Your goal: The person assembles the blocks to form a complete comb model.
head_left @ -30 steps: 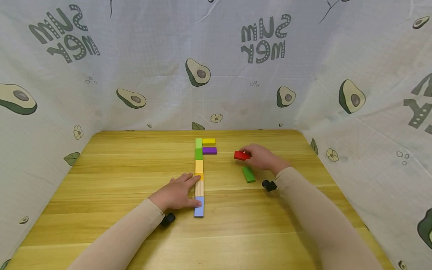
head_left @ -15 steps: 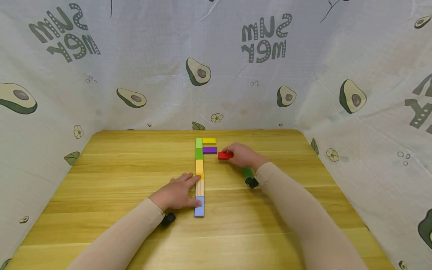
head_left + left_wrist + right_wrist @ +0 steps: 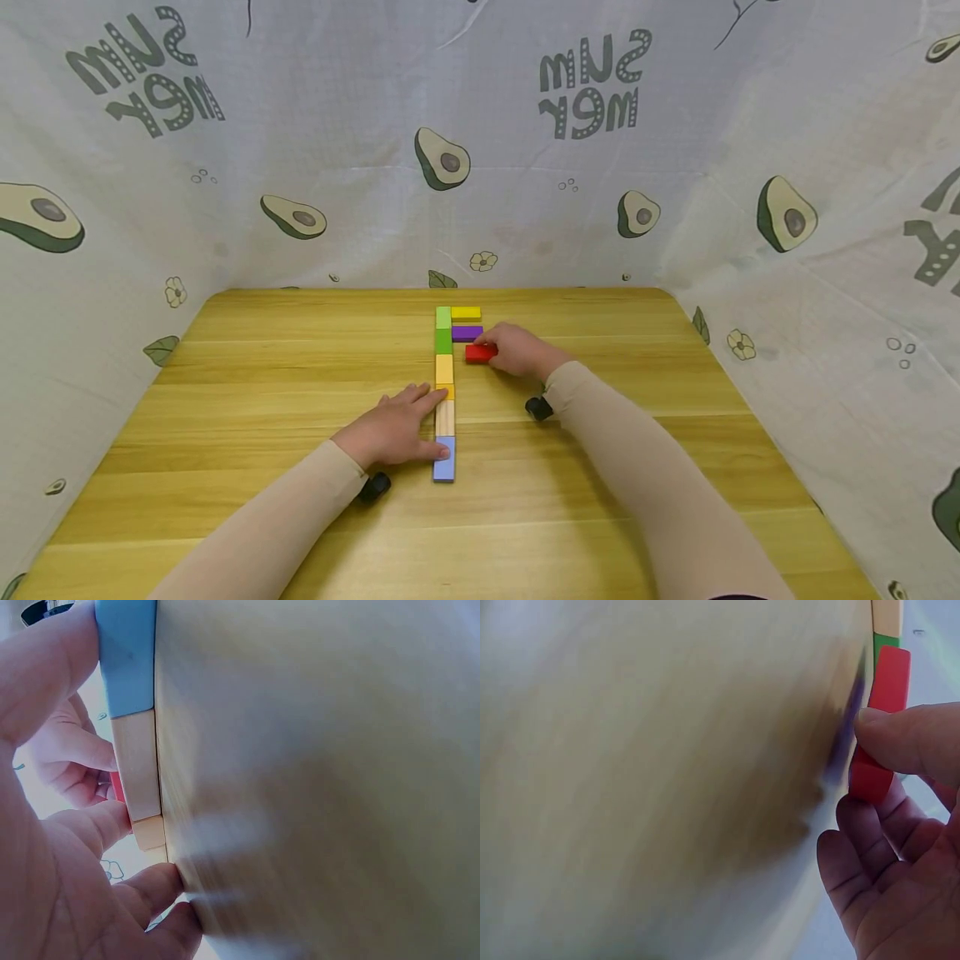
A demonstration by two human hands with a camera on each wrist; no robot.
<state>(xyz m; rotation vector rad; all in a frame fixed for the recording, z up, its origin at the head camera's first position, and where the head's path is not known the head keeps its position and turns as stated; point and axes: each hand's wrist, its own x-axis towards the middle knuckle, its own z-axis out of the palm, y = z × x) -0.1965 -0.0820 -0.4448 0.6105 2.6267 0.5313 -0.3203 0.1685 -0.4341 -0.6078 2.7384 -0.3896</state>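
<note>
My right hand (image 3: 519, 350) pinches a red block (image 3: 477, 354) between thumb and fingers, just right of the block column and in front of the purple block (image 3: 467, 334). In the right wrist view, the thumb lies across the red block (image 3: 892, 675). My left hand (image 3: 392, 429) lies spread beside the column, its thumb touching the blue block (image 3: 444, 471) and a forefinger on the small orange block (image 3: 450, 392). A plain wood block (image 3: 446, 419) sits between those two. Farther up come a pale yellow block (image 3: 445, 369), a green block (image 3: 444, 341) and a light green block (image 3: 443, 317).
A yellow block (image 3: 467, 314) juts right from the column's far end, parallel to the purple one. The right wrist hides nearly all of another green block. A printed cloth (image 3: 360, 108) hangs behind and around the wooden table (image 3: 247, 400).
My right hand has carried the red block left, from the table's right side to near the column below the purple block. Its wrist now covers the loose green block. The left hand stays put.
</note>
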